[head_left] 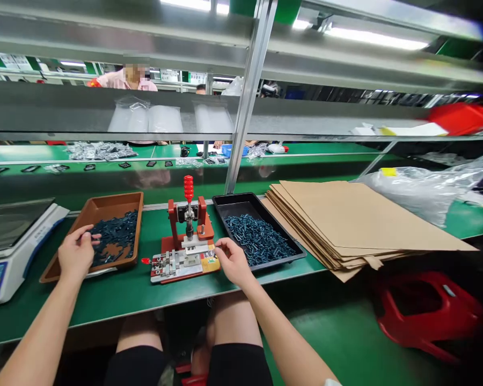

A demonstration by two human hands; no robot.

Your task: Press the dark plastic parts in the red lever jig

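Note:
My left hand (77, 253) hovers at the near left part of a brown tray (115, 201) of small dark plastic pieces (118, 230). Its fingers are curled towards the thumb; whatever may be between them is too small to make out. My right hand (234, 261) pinches at the right end of a red and silver toggle-clamp fixture (185, 260), fingertips close to its metal block. What that pinch holds is hidden. The clamp's red handle (189, 188) stands upright. Right of the fixture, a black tray (237, 199) contains many small dark, narrow parts (260, 238).
A weighing scale (28, 252) stands at the left. Stacked cardboard sheets (358, 214) lie right of the black tray, with a clear plastic bag (418, 187) behind. A metal post (249, 96) rises behind the trays. A red stool (426, 311) is at lower right. A person (129, 79) is across the bench.

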